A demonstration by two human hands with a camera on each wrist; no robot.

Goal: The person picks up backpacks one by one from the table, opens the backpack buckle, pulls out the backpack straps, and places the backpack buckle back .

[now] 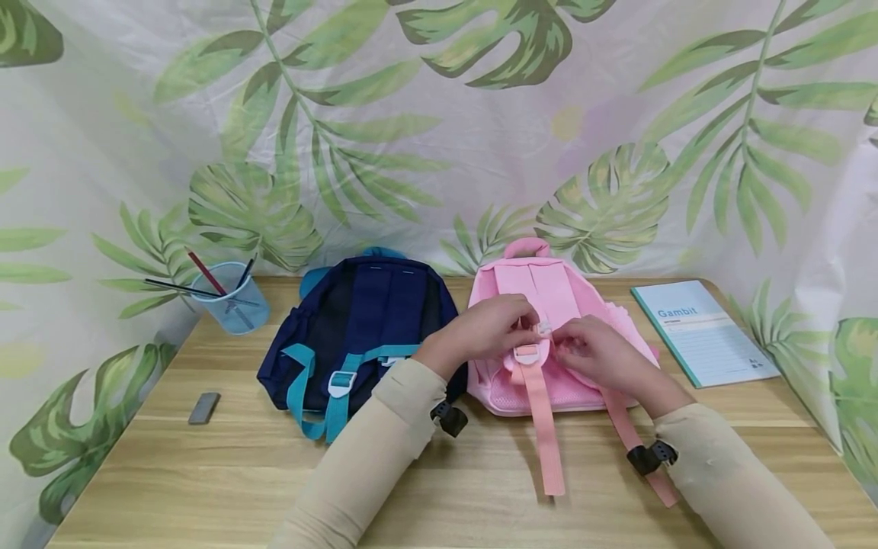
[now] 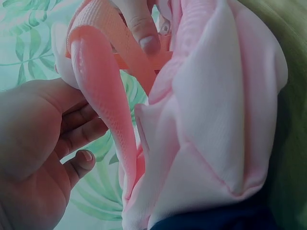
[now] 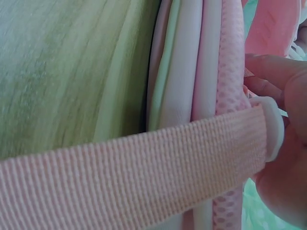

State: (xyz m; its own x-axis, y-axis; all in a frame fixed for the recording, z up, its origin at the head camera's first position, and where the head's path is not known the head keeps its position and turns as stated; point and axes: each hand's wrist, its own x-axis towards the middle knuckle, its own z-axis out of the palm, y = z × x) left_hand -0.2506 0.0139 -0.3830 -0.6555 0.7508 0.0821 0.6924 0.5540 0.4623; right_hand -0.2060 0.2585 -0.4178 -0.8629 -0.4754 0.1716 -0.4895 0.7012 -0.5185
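Observation:
A pink backpack lies on the table, its straps facing up. My left hand pinches one padded shoulder strap near its white buckle. In the left wrist view that hand's fingertips go behind the strap and are hidden. From the other side my right hand pinches a thin salmon chest strap by a small white clip, the fingertips of both hands close together. Salmon webbing hangs from the buckle toward the table's front. In the right wrist view, webbing crosses before the right hand.
A dark blue backpack with teal straps lies left of the pink one. Farther left stand a blue mesh cup with pencils and a grey eraser. A notebook lies at right. Leaf-printed cloth hangs behind the table.

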